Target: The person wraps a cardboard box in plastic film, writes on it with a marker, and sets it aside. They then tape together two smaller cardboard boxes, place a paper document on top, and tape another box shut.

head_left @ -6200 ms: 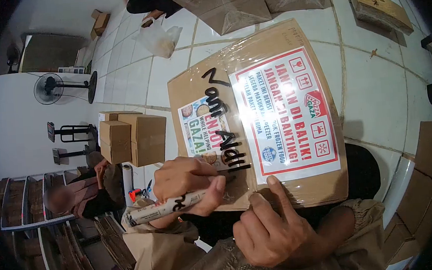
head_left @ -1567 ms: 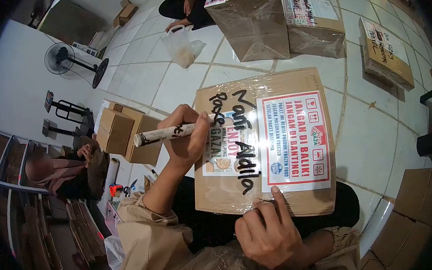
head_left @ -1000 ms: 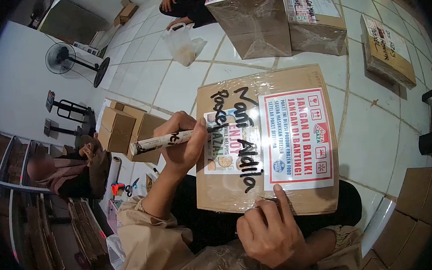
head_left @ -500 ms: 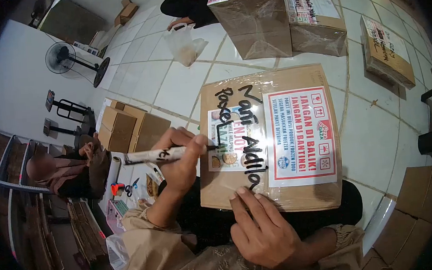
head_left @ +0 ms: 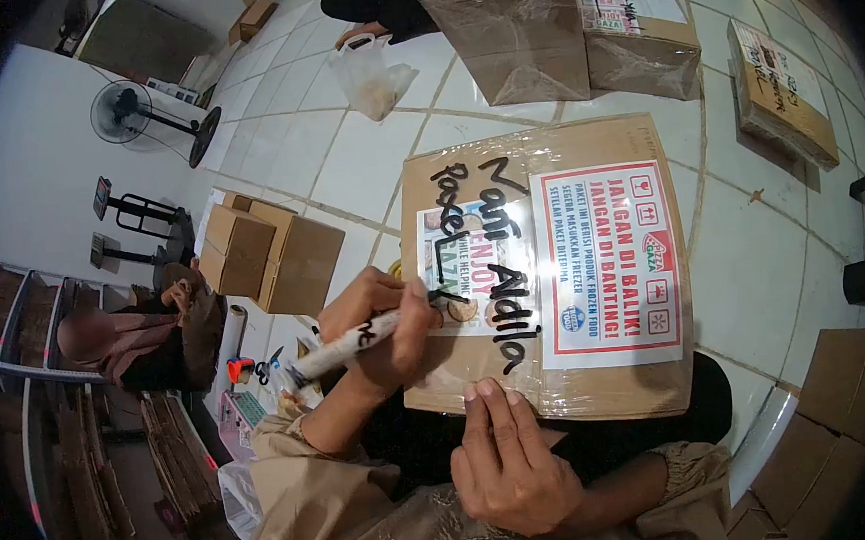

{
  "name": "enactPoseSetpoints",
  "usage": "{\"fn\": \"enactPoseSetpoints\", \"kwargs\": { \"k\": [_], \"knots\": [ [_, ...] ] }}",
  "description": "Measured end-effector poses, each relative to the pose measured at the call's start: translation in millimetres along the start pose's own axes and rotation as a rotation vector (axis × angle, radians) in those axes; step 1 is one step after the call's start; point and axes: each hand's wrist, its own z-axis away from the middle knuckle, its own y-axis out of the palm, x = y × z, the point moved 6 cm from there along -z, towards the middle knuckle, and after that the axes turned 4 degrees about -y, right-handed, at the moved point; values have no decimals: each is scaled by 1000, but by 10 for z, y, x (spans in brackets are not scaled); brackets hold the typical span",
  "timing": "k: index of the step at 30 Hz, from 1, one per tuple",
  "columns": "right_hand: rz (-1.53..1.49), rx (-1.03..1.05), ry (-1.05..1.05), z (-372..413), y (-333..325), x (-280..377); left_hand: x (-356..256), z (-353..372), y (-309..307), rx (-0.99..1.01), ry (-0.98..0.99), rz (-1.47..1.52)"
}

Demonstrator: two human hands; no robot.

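Pinching a marker (head_left: 350, 348) in the left hand (head_left: 381, 324), over a taped cardboard box (head_left: 617, 396) on the lap
Squeezed between left thumb and fingers, with the marker's back end slanting out toward the forearm and its tip hidden behind the hand. Marked across the box in thick black lettering (head_left: 505, 300), running partly over a picture sticker (head_left: 470, 237), just beside a red-bordered label (head_left: 608, 268). Laid on the box's near edge, fingertips of the right hand (head_left: 517, 470), fingers close together; thumb out of sight, so cannot tell that grip as open or closed. Set on the tiled floor (head_left: 742, 248) beyond, a plastic bag (head_left: 371, 79) and wrapped boxes (head_left: 507, 49). Off to the left, brown boxes (head_left: 235, 249), scissors (head_left: 263, 372), a seated person (head_left: 156, 334) and a fan (head_left: 123, 111)
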Motion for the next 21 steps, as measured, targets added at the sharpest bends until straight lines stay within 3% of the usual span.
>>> {"fn": "enactPoseSetpoints", "kwargs": {
  "k": [2,5,6,8,15,17,21],
  "knots": [
    [27,2,-28,-6,-3,11,140,23,-77,-92,-91,63],
    [53,-11,-7,-10,14,22,62,23,-69,-90,-68,173],
    [49,-10,-8,-13,26,29,28,7,-59,-90,-71,170],
    [71,-32,9,-16,24,24,-83,-33,75,95,10,56],
    [58,-48,24,-2,48,22,19,62,-81,42,3,38],
    [113,-13,-60,17,79,50,69,58,-120,-60,-71,147],
    [124,0,-74,13,81,57,83,-29,-27,-18,-36,75]
  ]
}}
